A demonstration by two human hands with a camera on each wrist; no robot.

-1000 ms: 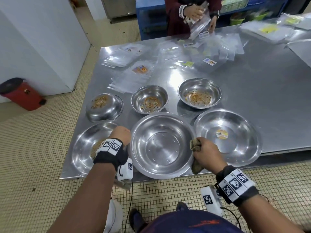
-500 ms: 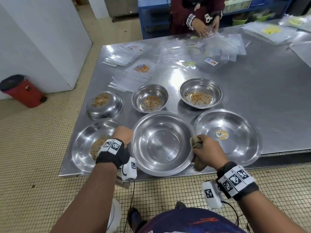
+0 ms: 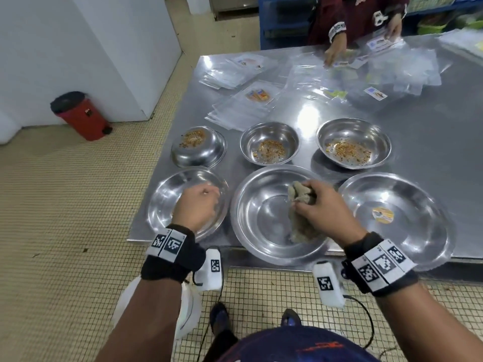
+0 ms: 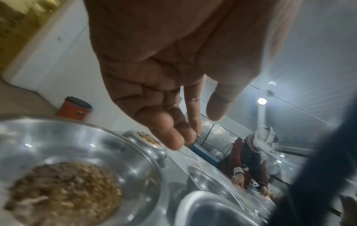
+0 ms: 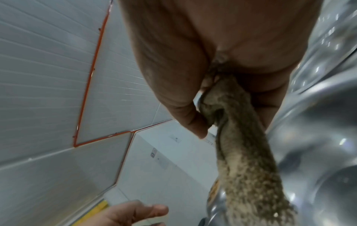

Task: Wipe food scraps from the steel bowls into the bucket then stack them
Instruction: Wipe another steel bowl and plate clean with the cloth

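Observation:
My right hand (image 3: 321, 210) grips a crumpled brown cloth (image 3: 300, 226) inside the large middle steel bowl (image 3: 261, 223), which overhangs the table's near edge and shows no scraps. In the right wrist view the cloth (image 5: 247, 168) hangs from my closed fingers (image 5: 193, 119) against the bowl wall. My left hand (image 3: 198, 205) hovers with relaxed fingers (image 4: 173, 137), holding nothing, over the left large bowl (image 3: 167, 202), whose scraps (image 4: 63, 191) show in the left wrist view. A white bucket (image 3: 188, 309) stands on the floor, partly hidden under my left arm.
A large bowl (image 3: 407, 244) with a sticker sits at the right. Behind stand an upturned bowl (image 3: 206, 155) topped with scraps and two small bowls (image 3: 271, 137) (image 3: 352, 131) with scraps. Plastic bags (image 3: 243, 108) cover the far table, where another person (image 3: 337, 45) works. A red bin (image 3: 81, 116) stands left.
My left hand let go of the middle bowl's rim and moved left over the neighbouring bowl. My right hand carried the cloth from the rim into the middle bowl.

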